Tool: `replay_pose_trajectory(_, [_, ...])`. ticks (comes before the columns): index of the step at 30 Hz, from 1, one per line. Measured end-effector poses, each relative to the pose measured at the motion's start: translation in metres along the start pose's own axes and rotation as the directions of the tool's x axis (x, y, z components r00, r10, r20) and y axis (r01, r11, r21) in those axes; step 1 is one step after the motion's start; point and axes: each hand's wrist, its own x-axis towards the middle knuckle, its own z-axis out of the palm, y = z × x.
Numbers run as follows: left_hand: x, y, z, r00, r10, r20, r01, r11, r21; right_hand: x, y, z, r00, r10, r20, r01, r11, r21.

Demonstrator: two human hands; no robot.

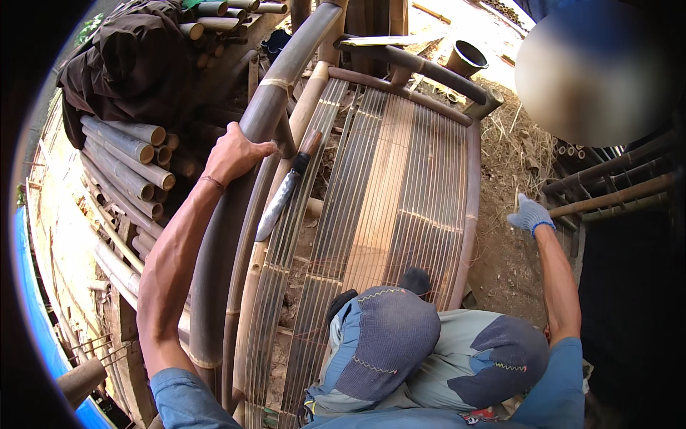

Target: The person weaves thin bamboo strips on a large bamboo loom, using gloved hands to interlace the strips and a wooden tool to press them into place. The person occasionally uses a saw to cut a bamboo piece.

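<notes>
bamboo bench (389, 171) lies across the middle, its slats running lengthwise beneath the person's knees (393, 332). at the far left, cut bamboo poles (128, 161) are stacked; beside them the bare left hand (234, 154) is wrapped over the thick dark rail (266, 107). just right of that rail, a broad knife (284, 193) rests loose, blade toward the person; a slipping grip or a jolted slat could bring skin against its edge. at right, the gloved right hand (531, 214) hangs beyond the bench; i cannot tell whether it holds anything.
</notes>
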Motion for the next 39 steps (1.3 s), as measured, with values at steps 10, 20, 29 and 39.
replay_pose_trajectory(10, [-0.006,0.001,-0.011,1.0,-0.007,0.03,0.009,0.998,-0.055,0.079,-0.217,-0.092,0.772,-0.519,-0.367,0.462,0.855,-0.236])
replay_pose_trajectory(20, [-0.023,0.007,-0.004,0.99,-0.085,-0.112,0.081,0.996,-0.044,0.249,-0.296,-0.059,0.555,-0.72,-0.417,0.672,0.683,-0.285])
replay_pose_trajectory(29, [0.039,0.123,0.1,0.846,0.53,-0.05,-0.532,0.846,-0.04,0.189,-0.249,-0.126,0.507,-0.794,0.337,0.552,0.599,0.58])
replay_pose_trajectory(39, [0.135,0.164,0.258,0.845,-0.404,-0.351,0.082,0.745,-0.662,0.249,-0.291,-0.238,0.232,-0.709,-0.666,0.971,0.132,0.198])
